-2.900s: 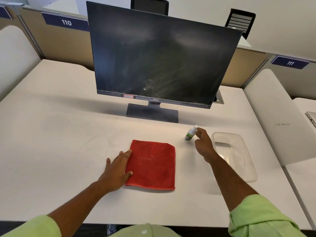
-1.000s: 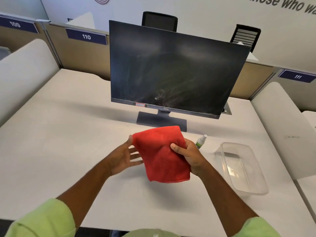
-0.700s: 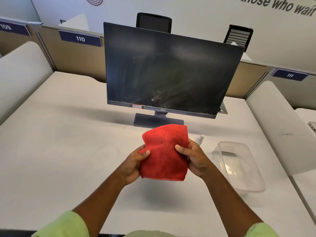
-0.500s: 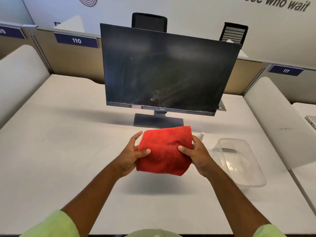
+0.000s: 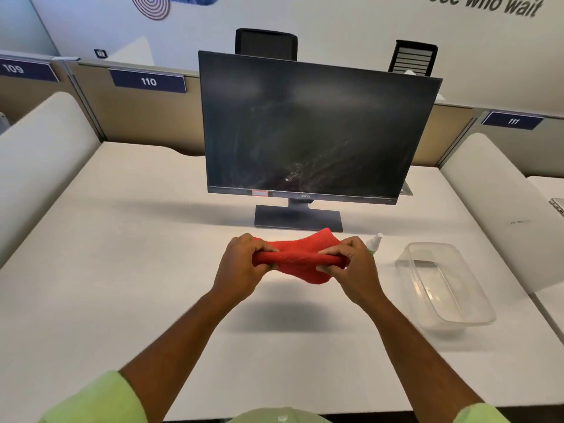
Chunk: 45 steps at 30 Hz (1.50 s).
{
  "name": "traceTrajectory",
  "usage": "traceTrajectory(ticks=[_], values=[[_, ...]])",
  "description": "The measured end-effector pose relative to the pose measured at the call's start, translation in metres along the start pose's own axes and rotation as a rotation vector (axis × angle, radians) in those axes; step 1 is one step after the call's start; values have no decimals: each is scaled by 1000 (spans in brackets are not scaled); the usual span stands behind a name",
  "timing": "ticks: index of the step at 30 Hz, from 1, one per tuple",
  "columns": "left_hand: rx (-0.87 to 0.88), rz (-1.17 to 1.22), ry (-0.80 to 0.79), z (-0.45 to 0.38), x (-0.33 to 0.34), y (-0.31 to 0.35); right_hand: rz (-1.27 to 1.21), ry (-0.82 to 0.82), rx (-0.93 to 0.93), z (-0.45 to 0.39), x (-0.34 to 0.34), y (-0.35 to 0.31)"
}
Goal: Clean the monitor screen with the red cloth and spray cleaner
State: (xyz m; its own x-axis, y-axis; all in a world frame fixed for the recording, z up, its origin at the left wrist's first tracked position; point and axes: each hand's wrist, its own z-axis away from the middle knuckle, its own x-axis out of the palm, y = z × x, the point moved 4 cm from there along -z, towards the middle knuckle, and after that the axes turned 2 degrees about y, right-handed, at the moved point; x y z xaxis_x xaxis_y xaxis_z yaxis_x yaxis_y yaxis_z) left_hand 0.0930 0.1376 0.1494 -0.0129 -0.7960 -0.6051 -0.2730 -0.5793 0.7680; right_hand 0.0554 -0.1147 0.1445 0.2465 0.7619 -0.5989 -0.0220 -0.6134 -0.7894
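Observation:
A black monitor (image 5: pixel 317 129) stands on the white desk (image 5: pixel 122 270), its dark screen streaked and smeared near the lower middle. Both hands hold the red cloth (image 5: pixel 300 257) above the desk, in front of the monitor's base. My left hand (image 5: pixel 241 264) grips the cloth's left end and my right hand (image 5: pixel 351 264) its right end, with the cloth bunched between them. The small white and green spray bottle (image 5: pixel 374 242) stands on the desk just behind my right hand, mostly hidden by it.
A clear plastic container (image 5: pixel 445 285) lies on the desk to the right. Padded white dividers (image 5: pixel 39 166) flank the desk on both sides. A partition with number plates runs behind the monitor, with two chair backs beyond it.
The cloth was lifted off the desk into both hands, then turned from hanging upright to bunched flat between them. The spray bottle stays on the desk where my right hand left it.

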Motion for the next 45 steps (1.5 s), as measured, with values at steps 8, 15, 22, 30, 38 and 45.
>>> traceTrajectory(ticks=[8,15,22,30,38,45], values=[[334,-45,58,9,-5,28,-205,444,202,1,22,-31],[337,-122,-64,29,37,47,-1215,10,895,16,77,-38],[274,-45,-243,38,57,55,-1451,-70,857,-4,64,-27],[113,-118,-296,28,59,44,-1265,-234,834,0,77,-29],[135,-174,-422,42,57,16,-887,-321,867,-9,79,-26],[253,105,-88,0,-19,-13,-1077,-136,796,-55,86,-48]])
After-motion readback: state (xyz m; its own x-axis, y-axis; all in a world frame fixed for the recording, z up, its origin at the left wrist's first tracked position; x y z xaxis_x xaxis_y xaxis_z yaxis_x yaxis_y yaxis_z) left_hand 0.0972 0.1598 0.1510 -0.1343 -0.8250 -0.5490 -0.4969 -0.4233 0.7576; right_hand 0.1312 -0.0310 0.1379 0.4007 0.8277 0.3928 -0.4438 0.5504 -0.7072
